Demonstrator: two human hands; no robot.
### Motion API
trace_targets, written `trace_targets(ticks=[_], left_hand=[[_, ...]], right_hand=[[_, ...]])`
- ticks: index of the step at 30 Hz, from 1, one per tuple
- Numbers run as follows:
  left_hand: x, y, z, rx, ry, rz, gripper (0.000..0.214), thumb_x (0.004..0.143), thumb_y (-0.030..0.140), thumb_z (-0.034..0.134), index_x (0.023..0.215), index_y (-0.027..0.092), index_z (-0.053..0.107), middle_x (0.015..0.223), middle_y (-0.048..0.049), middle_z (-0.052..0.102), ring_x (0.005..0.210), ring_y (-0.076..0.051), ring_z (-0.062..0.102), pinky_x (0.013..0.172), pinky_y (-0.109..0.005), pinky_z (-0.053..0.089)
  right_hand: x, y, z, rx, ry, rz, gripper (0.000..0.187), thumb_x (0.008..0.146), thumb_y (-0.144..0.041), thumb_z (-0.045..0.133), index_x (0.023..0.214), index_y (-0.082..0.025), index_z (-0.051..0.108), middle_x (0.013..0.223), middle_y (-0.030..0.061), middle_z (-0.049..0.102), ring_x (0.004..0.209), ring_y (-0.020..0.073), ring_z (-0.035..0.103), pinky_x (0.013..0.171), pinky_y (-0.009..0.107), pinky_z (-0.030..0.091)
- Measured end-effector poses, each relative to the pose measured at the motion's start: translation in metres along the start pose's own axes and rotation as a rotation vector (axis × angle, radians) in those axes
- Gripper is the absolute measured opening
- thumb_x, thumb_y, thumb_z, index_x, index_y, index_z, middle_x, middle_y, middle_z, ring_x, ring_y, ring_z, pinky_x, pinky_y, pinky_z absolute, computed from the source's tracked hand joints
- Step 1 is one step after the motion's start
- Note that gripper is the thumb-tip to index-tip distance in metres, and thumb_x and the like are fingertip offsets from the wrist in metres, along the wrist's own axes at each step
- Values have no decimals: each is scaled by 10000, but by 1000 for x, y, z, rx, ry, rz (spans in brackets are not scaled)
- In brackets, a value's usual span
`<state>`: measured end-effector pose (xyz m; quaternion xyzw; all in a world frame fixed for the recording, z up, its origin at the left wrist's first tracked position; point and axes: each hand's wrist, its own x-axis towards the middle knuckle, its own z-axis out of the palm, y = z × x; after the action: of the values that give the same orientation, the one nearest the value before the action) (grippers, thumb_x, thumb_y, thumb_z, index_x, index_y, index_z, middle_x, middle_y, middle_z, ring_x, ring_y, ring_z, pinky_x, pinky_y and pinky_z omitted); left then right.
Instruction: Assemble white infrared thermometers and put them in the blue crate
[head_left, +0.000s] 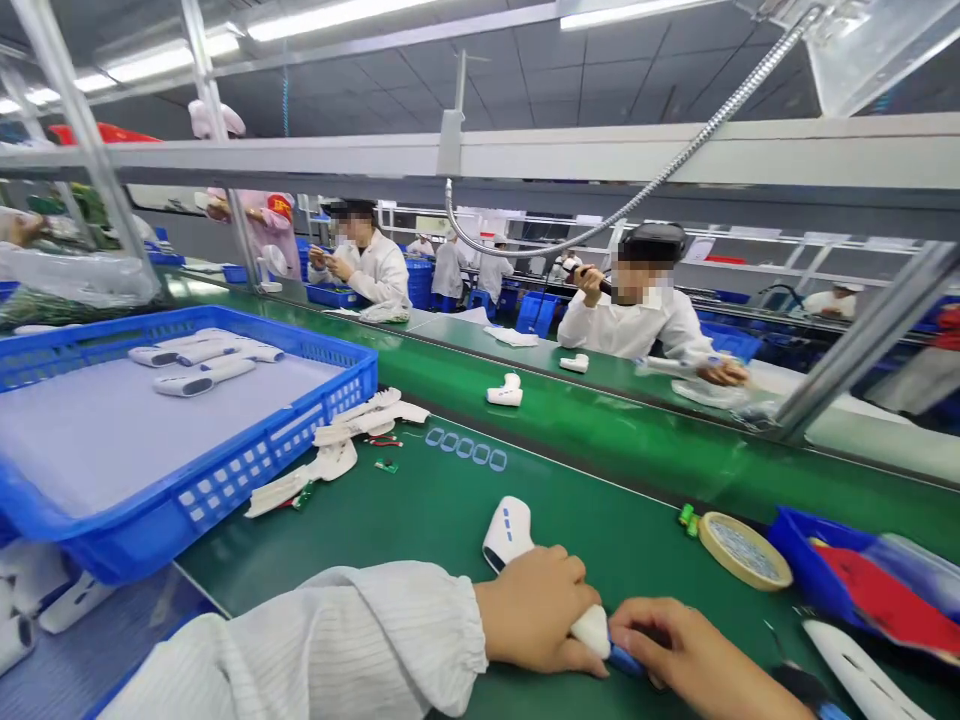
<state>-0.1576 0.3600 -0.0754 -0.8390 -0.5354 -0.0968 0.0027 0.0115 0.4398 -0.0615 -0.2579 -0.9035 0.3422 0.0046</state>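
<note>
My left hand [544,608] is wrapped over a white L-shaped plastic device [517,522] lying on the green work surface. Its rounded head, with small blue marks, sticks out beyond my knuckles, and the handle's end shows between thumb and fingers. Close against that end, my right hand [671,645] is closed, with fingertips pinching a small blue piece [625,660]. Whether the piece is inside the handle or only touching it cannot be made out. Beyond my hands, several blue ring-shaped parts [466,449] lie in a row.
A blue basket [285,440] with white devices stands left; opened white shells [337,455] lie beside it. At right are a tape roll [745,552], a blue bin [814,565] and a white shell [855,670]. A green conveyor [600,440] runs ahead, with a co-worker [637,310] beyond.
</note>
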Motion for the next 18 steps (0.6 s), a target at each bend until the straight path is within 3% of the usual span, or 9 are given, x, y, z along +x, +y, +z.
trace_targets(ticks=[5, 10, 18], left_hand=[[0, 3, -3, -144, 4, -75, 391, 714, 495, 614, 942, 181, 568, 900, -56, 579, 856, -219, 525, 744, -325, 427], [0, 6, -8, -215, 4, -118, 346, 724, 408, 635, 972, 176, 568, 919, -62, 573, 874, -238, 517, 741, -360, 431], [3, 10, -13, -242, 15, -129, 303, 727, 334, 617, 980, 175, 565, 917, -68, 587, 868, -242, 534, 745, -381, 444]], right_hand=[[-5, -35, -12, -388, 92, 188, 209, 766, -226, 473, 676, -238, 660, 656, 11, 655, 631, 176, 576, 565, 273, 379], [-7, -43, -15, -453, 95, 251, 201, 785, -266, 487, 789, -273, 688, 773, 3, 689, 714, 179, 613, 582, 255, 391], [-4, -60, -16, -558, 87, 274, 241, 740, -239, 507, 864, -163, 699, 869, 152, 695, 841, 329, 639, 642, 383, 478]])
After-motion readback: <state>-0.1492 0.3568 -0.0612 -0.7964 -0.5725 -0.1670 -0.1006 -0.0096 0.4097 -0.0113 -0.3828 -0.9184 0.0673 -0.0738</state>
